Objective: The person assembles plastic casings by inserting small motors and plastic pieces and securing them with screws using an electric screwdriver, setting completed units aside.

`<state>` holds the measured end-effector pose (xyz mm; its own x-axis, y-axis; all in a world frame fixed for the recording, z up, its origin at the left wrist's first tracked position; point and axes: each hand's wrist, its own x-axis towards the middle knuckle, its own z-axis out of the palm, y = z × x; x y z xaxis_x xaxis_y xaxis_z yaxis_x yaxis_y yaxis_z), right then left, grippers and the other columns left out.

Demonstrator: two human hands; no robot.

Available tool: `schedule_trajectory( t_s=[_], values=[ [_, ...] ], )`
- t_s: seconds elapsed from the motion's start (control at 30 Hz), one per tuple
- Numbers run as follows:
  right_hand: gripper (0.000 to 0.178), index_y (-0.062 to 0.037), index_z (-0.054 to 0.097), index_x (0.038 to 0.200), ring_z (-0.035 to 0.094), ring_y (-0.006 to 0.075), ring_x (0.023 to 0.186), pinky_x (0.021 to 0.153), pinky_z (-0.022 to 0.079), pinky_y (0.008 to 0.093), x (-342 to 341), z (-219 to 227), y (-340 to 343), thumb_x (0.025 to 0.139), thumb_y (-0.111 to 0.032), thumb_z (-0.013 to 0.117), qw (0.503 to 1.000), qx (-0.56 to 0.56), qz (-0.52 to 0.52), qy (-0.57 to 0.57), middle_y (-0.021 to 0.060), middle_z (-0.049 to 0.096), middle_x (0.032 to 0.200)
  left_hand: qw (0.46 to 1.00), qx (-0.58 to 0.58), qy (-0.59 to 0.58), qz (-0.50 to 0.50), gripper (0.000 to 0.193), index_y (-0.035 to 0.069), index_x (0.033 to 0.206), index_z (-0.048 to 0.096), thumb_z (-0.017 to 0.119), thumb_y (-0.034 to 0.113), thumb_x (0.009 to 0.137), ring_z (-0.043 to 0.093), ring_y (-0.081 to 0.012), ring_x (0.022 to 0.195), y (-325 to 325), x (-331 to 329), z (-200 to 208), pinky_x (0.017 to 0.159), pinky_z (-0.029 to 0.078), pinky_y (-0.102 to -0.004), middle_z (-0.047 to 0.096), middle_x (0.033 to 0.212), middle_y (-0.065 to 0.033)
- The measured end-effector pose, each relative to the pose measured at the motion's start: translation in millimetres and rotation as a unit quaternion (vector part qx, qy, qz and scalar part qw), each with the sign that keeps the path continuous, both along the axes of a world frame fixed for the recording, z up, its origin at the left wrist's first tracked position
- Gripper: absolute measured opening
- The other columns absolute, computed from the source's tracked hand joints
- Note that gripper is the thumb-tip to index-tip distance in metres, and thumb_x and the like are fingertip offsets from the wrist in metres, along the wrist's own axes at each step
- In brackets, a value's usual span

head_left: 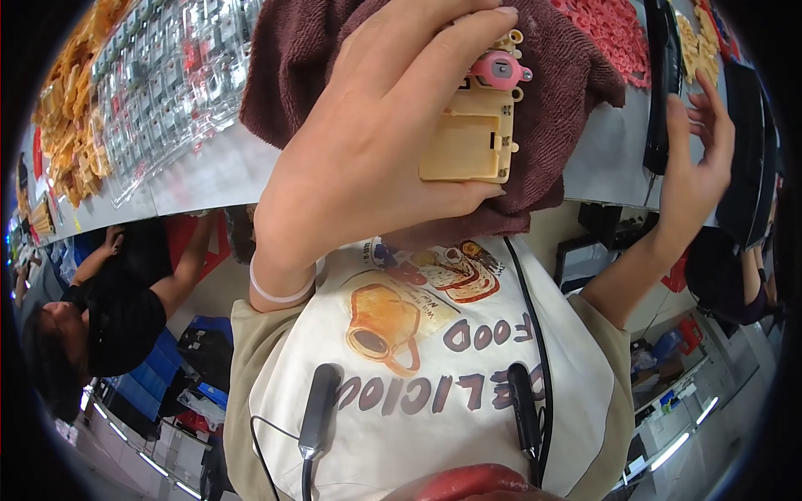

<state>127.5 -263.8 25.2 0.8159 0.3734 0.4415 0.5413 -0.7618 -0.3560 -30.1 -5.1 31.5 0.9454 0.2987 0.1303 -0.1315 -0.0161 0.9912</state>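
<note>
Between thumb and fingertips of the left hand (351, 142) sat a cream plastic casing (464, 144), clasped lengthwise over a nubbly maroon towel (558, 138), a rounded pink piece (499, 71) beyond the thumb. It looked light and stiff, its lugs fragile, best held by its end walls. The right hand (702, 163), fingers loosely parted, apparently empty, hung beside a black tool (657, 108).

We count one brown towel (551, 125); on it, one cream casing (464, 154) and one pink part (501, 72); over it, one left hand (355, 146); to its right, one right hand (700, 159), one black screwdriver (657, 117), one pink heap (608, 40); to its left, one orange heap (73, 104).
</note>
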Motion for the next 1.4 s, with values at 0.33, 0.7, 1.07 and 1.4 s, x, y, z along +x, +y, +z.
schedule_trajectory(
  t_s=[0.33,0.7,1.07,1.4],
  values=[
    [0.030,-0.0049,0.071,0.102,0.059,0.0295,0.094,0.084,0.047,0.0353,-46,-10,61,0.073,0.002,0.069,0.969,0.037,0.244,-0.029,0.0130,0.061,0.105,0.989,0.089,-0.017,0.117,0.079,-0.004,0.128,0.050,0.087,0.022,0.063,0.049,-0.0284,0.121,29,-11,30,0.102,0.038,-0.0386,0.052,0.125,-0.0174],
    [0.027,0.0007,0.066,0.107,0.059,0.0283,0.098,0.088,0.047,0.0381,-50,2,45,0.081,0.006,0.061,0.974,0.084,0.207,-0.029,0.0143,0.059,0.108,0.880,0.290,-0.013,0.377,0.073,0.000,0.137,0.043,0.079,0.015,0.075,0.055,-0.0211,0.115,232,-121,17,0.096,0.048,-0.0310,0.051,0.133,-0.0158],
    [0.025,0.0021,0.064,0.109,0.058,0.0278,0.100,0.089,0.045,0.0370,-27,24,19,0.084,0.005,0.058,0.987,0.021,0.111,-0.115,0.0145,0.059,0.110,0.324,0.882,0.203,0.275,0.065,0.017,0.140,0.042,0.067,0.040,0.085,0.043,-0.0444,0.124,507,-66,-12,0.100,0.040,-0.0495,0.036,0.143,-0.0199],
    [0.049,-0.0023,0.047,0.133,0.053,0.0166,0.090,0.080,0.044,0.0271,-3,-33,-58,0.092,-0.024,0.063,0.967,0.080,-0.102,0.219,0.0105,0.055,0.115,0.619,0.611,0.272,0.411,0.075,0.020,0.140,0.040,0.051,0.067,0.082,0.034,-0.0410,0.130,529,-51,-6,0.106,0.030,-0.0517,0.032,0.141,-0.0231]
  ],
)
